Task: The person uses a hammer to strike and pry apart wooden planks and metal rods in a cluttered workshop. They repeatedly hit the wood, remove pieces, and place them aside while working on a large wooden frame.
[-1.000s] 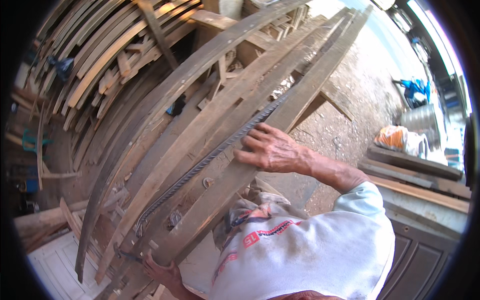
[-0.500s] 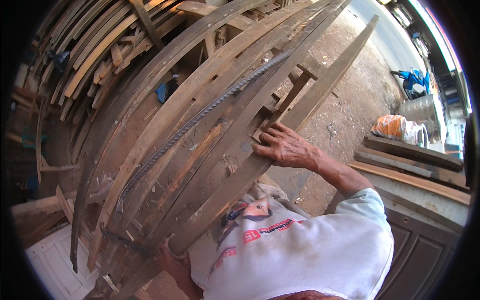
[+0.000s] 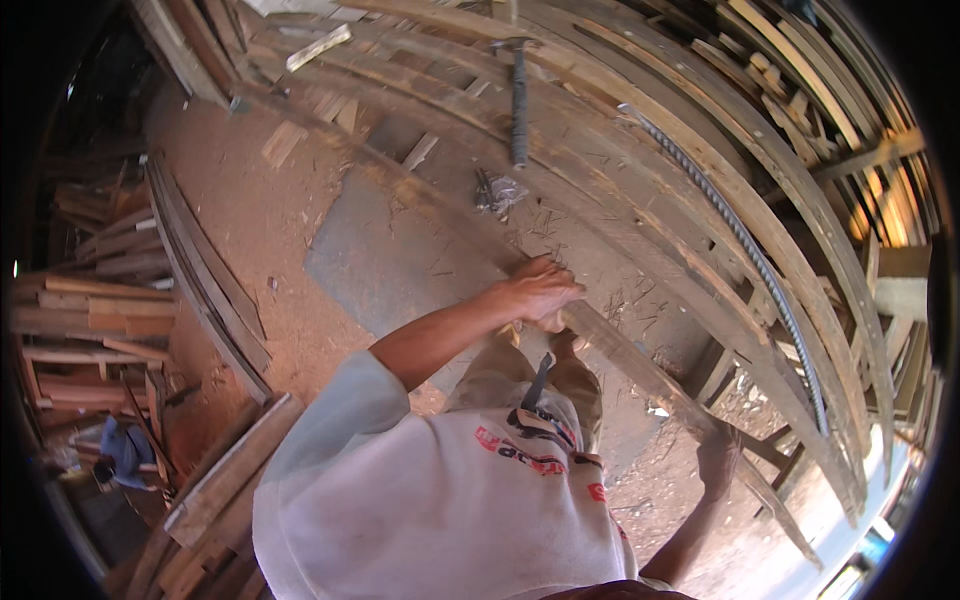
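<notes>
I hold a long, dark, weathered plank [image 3: 640,365] that runs diagonally from the upper middle down to the lower right. My left hand [image 3: 540,290] is closed over its upper edge near the centre of the view. My right hand [image 3: 720,455] grips the same plank lower down at the right. The plank lies beside a bed of several long curved boards [image 3: 700,190] with sawdust on them. A ribbed steel bar [image 3: 760,270] lies along those boards on the right.
A hammer [image 3: 519,100] and a crumpled clear bag [image 3: 497,190] rest on the boards at the top. A grey sheet [image 3: 390,260] lies on the red dirt floor. Stacked timber [image 3: 90,310] stands at the left, more planks [image 3: 220,480] at the lower left, and a person in blue [image 3: 120,450] crouches there.
The view has swung around sharply. The boards now lie at the right and the dirt floor at the left. Both hands still hold the long plank, with my left hand now the higher one.
</notes>
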Available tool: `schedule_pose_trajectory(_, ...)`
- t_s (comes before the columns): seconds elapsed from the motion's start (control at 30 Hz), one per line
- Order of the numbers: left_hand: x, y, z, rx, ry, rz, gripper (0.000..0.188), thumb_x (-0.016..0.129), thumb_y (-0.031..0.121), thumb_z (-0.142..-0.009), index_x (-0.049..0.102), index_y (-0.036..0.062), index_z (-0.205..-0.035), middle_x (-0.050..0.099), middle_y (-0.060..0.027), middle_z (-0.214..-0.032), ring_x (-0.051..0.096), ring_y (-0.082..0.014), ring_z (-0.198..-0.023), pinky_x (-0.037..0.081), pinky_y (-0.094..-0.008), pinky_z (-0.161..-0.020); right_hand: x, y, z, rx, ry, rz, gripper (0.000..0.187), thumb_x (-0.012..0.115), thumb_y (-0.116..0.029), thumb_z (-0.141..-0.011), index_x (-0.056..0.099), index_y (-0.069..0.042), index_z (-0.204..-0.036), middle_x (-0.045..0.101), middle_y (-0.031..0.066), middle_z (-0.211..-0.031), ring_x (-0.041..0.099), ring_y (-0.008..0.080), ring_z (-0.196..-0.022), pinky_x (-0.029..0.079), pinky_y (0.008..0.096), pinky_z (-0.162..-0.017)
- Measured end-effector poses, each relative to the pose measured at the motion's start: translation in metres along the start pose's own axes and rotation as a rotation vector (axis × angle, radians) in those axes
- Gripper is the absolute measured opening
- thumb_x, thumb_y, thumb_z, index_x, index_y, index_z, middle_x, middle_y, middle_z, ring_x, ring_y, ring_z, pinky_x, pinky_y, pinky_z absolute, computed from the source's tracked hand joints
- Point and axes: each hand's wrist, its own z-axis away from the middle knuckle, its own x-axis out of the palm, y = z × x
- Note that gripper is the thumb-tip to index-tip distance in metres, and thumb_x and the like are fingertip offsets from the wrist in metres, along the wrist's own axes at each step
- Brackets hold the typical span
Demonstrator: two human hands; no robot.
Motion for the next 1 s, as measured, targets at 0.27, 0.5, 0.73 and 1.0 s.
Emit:
schedule_pose_trajectory(0.27, 0.037, -0.022, -0.022, 0.095, 0.222, 0.078, 0.058, 0.085, 0.033, -0.059, 0.071, 0.0096, -0.111, 0.073, -0.0115, -0.104, 0.069, -0.0304, -0.106, 0.05, -0.0459, -0.096, 0.006, 0.004, -0.004, 0.072, -0.07, -0.001, 0.031, 0.054, -0.006, -0.087, 0.065, 0.0, -0.114, 0.067, 0.0257, -0.105, 0.062, 0.0454, -0.103, 0.047, 0.0546, -0.094)
schedule_pose_trajectory(0.5, 0.017, 0.001, -0.032, -0.05, -0.035, -0.092, 0.074, 0.089, 0.04, -0.067, 0.065, 0.014, -0.131, 0.062, -0.0095, -0.137, 0.051, -0.0305, -0.137, 0.038, -0.0485, -0.114, 0.016, 0.026, -0.008, -0.048, -0.075, 0.072, 0.029, 0.051, -0.024, -0.097, 0.059, 0.0, -0.111, 0.065, 0.0307, -0.099, 0.063, 0.0514, -0.099, 0.047, 0.0598, -0.082)
schedule_pose_trajectory(0.73, 0.035, 0.039, 0.088, -0.129, 0.887, 0.134, 0.066, 0.083, 0.038, -0.083, 0.059, 0.0144, -0.14, 0.056, -0.0107, -0.144, 0.041, -0.0302, -0.145, 0.036, -0.0524, -0.119, -0.05, -0.027, 0.013, -0.085, -0.13, -0.205, 0.058, 0.081, -0.021, -0.083, 0.061, 0.004, -0.133, 0.067, 0.0273, -0.123, 0.063, 0.0424, -0.118, 0.05, 0.0493, -0.099)
schedule_pose_trajectory(1.0, 0.386, -0.046, 0.286, -1.047, 0.357, 0.622, 0.075, 0.064, 0.06, -0.091, 0.062, -0.0022, -0.133, 0.062, -0.0317, -0.133, 0.058, -0.0465, -0.127, 0.046, -0.0481, -0.109, -0.05, -0.205, -0.047, -0.319, 0.144, -0.441, 0.047, 0.075, -0.033, -0.095, 0.066, 0.002, -0.126, 0.071, 0.0212, -0.12, 0.068, 0.0336, -0.113, 0.052, 0.0459, -0.098)
